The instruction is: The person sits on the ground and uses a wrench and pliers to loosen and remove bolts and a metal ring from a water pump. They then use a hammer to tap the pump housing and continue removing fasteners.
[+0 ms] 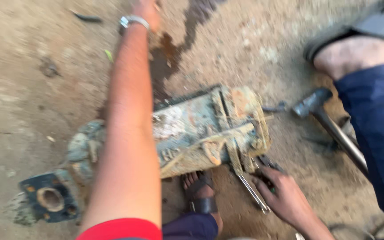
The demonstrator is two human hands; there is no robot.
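Note:
A muddy, rusty metal machine housing (205, 129) lies on the dirt ground. My left arm stretches across it toward the top of the view. My left hand (146, 10) is blurred and cut off by the frame edge, just beyond a metal wristband (132, 20); whether it holds anything does not show. My right hand (284, 195) is at the housing's lower right corner, its fingers closed around a slim metal wrench (253, 193) whose far end sits against the housing. My sandalled foot (202, 195) rests just below the housing.
A hammer (313, 103) lies right of the housing, its handle running toward another person's blue trouser leg (378, 129) and sandalled foot (356, 46). A dark flanged part (50, 201) sits lower left. A dark wet stain (174, 49) marks the dirt.

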